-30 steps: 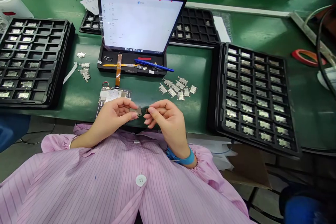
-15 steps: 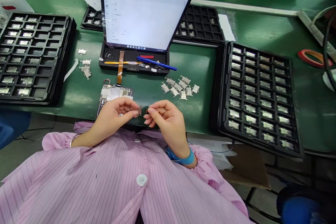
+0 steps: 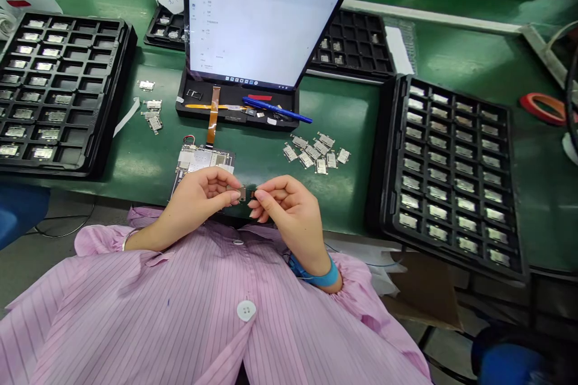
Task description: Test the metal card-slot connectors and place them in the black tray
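Between the fingertips and thumb of my left hand [image 3: 205, 198] is a small flat metal module [image 3: 242, 193]. My right hand [image 3: 289, 207] pinches a small dark connector piece [image 3: 253, 194] close to the module's right side; whether the two touch I cannot tell. Both hands hover at the table's front edge. Partly covered by my left hand lies a circuit board [image 3: 203, 159]. An orange flex cable [image 3: 214, 114] runs from that board up to the display's black base. To the right of the board is a loose group of several small metal modules [image 3: 318, 150].
A lit screen [image 3: 262, 30] stands behind on a black base, with a blue pen [image 3: 277, 110] across it. Black compartment trays with modules flank me, one left [image 3: 85, 96] and one right [image 3: 392, 150]. Red tape [image 3: 542, 109] lies far right. More modules [image 3: 153, 114] lie left of the board.
The whole view has shifted slightly, so the table's things appear a little further right. Both hands keep their pinches, and the module and connector piece stay close together.
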Demonstrator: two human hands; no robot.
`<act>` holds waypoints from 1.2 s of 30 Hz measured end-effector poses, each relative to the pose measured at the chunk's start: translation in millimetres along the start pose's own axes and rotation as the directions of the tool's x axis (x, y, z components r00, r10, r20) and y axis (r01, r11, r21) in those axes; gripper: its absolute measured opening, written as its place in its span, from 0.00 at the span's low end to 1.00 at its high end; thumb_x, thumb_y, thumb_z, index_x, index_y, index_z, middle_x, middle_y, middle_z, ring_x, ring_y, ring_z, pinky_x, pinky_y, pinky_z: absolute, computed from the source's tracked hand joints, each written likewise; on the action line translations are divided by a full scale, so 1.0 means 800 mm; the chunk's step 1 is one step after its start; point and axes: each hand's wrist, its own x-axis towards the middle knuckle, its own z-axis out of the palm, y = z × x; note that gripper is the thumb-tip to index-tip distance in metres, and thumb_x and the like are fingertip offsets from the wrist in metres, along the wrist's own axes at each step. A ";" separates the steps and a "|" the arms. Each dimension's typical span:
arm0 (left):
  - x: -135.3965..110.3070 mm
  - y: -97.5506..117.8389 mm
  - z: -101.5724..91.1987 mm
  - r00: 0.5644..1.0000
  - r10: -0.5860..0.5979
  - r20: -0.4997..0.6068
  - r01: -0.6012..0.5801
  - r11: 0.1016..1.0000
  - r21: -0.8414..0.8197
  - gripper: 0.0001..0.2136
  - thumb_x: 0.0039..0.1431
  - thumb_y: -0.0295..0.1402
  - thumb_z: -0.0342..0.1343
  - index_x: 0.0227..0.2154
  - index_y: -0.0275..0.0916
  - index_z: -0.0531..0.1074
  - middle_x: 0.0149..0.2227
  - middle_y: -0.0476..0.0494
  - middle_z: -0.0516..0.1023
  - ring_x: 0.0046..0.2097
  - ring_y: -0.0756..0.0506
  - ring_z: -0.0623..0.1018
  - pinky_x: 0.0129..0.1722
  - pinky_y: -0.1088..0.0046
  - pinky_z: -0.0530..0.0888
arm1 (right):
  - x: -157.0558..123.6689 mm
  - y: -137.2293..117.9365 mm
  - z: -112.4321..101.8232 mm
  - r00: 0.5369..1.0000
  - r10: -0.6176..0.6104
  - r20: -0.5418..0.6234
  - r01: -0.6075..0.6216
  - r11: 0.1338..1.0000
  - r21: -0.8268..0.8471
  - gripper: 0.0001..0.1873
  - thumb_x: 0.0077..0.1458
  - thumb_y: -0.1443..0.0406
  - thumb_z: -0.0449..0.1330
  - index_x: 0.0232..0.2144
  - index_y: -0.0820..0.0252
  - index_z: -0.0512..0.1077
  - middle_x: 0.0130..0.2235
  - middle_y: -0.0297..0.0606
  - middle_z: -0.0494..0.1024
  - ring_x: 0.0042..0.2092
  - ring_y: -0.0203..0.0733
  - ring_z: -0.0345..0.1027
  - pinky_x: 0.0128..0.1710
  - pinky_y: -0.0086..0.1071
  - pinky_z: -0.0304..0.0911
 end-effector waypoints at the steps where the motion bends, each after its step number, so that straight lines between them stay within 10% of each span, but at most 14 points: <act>1: 0.000 0.000 0.000 1.000 -0.003 0.007 0.003 1.000 0.004 0.06 0.52 0.29 0.64 0.33 0.36 0.74 0.31 0.49 0.78 0.34 0.52 0.78 0.35 0.78 0.76 | 0.001 0.000 0.001 1.000 0.012 0.019 -0.012 1.000 -0.006 0.11 0.55 0.59 0.65 0.32 0.59 0.69 0.25 0.33 0.79 0.23 0.33 0.72 0.21 0.24 0.67; 10: 0.004 -0.005 -0.018 0.984 0.170 -0.044 -0.151 0.947 0.285 0.12 0.56 0.30 0.61 0.44 0.39 0.73 0.41 0.44 0.79 0.42 0.47 0.79 0.42 0.69 0.77 | 0.030 0.005 0.019 0.999 0.021 0.050 -0.017 0.997 -0.072 0.12 0.53 0.58 0.65 0.32 0.59 0.69 0.25 0.33 0.78 0.24 0.34 0.72 0.20 0.25 0.66; 14: 0.016 -0.012 -0.035 0.854 0.517 -0.062 -0.279 0.556 0.783 0.18 0.60 0.30 0.57 0.53 0.41 0.69 0.53 0.41 0.75 0.55 0.41 0.73 0.55 0.58 0.70 | 0.059 0.010 0.020 0.992 -0.016 -0.121 0.009 0.998 -0.054 0.14 0.51 0.57 0.66 0.33 0.59 0.68 0.25 0.33 0.78 0.24 0.35 0.73 0.19 0.25 0.67; 19: 0.024 -0.027 -0.043 0.819 0.557 0.138 -0.299 0.208 0.931 0.13 0.66 0.32 0.51 0.50 0.40 0.71 0.55 0.39 0.74 0.60 0.38 0.69 0.57 0.54 0.66 | 0.076 0.013 0.015 0.989 0.039 -0.143 -0.049 0.997 -0.065 0.17 0.49 0.55 0.67 0.32 0.60 0.68 0.25 0.34 0.78 0.23 0.36 0.73 0.16 0.24 0.65; 36: 0.022 -0.029 -0.041 0.831 0.534 0.159 -0.288 0.168 0.943 0.14 0.67 0.32 0.48 0.52 0.38 0.71 0.56 0.38 0.73 0.59 0.38 0.69 0.58 0.55 0.65 | 0.076 0.015 0.011 0.988 0.030 -0.152 -0.042 0.996 -0.073 0.13 0.50 0.59 0.66 0.32 0.61 0.69 0.24 0.33 0.77 0.21 0.33 0.69 0.12 0.21 0.59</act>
